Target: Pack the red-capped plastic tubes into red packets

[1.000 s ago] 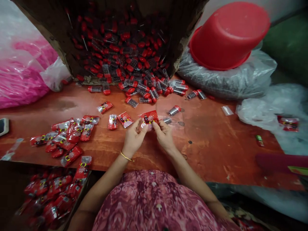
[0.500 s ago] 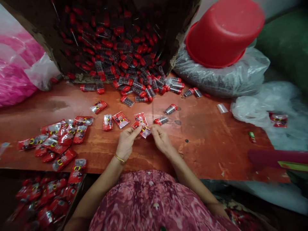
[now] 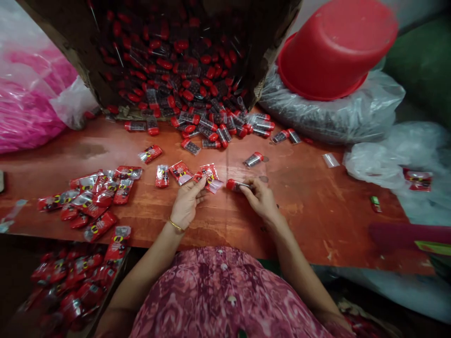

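My left hand (image 3: 187, 201) pinches a small red printed packet (image 3: 212, 182) with a clear end, just above the table. Another red packet (image 3: 180, 172) lies flat beside its fingertips. My right hand (image 3: 261, 199) has its thumb and fingers around a clear red-capped tube (image 3: 232, 184) with dark contents, its cap pointing left toward the packet. A second red-capped tube (image 3: 254, 159) lies a little beyond that hand. Left of my left hand, a single packet (image 3: 162, 176) rests near a heap of filled red packets (image 3: 100, 190).
A cardboard box (image 3: 278, 51) spills many red-capped tubes onto the orange table (image 3: 303, 211). An upturned red tub (image 3: 338, 51) sits on a plastic sack (image 3: 327, 117) at the right. Pink-filled bags (image 3: 31, 103) stand left. Below the table's left edge lie more packets (image 3: 77, 281).
My right hand has left the packet, moved right and closed on the tube lying there. My left hand keeps the packet. The whole view has shifted slightly.
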Demonstrator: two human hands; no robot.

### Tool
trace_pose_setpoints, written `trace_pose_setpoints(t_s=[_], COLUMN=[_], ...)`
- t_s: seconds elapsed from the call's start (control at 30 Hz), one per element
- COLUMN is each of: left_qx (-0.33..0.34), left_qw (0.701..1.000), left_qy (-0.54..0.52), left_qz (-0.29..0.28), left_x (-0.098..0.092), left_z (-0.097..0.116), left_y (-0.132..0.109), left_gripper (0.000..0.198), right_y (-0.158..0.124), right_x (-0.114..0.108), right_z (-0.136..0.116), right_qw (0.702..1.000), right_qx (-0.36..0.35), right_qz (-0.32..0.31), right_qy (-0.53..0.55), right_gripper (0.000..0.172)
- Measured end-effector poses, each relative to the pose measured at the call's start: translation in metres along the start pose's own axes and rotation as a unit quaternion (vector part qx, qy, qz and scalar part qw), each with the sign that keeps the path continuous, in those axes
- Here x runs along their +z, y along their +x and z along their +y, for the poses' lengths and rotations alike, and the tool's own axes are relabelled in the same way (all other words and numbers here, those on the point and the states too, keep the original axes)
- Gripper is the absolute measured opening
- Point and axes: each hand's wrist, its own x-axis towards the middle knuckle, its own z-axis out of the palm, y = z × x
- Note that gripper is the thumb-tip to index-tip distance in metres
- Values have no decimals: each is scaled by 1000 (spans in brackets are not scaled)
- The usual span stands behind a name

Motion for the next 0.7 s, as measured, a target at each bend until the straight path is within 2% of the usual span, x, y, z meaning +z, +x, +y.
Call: trace_pose_setpoints(t_s=[0.1,0.2,0.4,0.7], left_qx=[21,42,89,45], left_qw=[1000,998,994,999], left_qy=[16,36,64,10], left_qz=[-2,-15,-26,-22], left_x=[1,3,4,-4], left_z=[0,0,-2,4], left_y=[-3,-6,-8,0], left_gripper=[38,38,33,34], right_y=[-21,-29,-19,-18], right_x=[3,1,1,7], right_z=[-25,-46,-54,-55], right_qw=[977,951,940,925], right_qx=[61,94,141,171], right_qz=[-14,-18,-12,-11], right_qy=[205,294,311,338], right_gripper=[25,29,37,40])
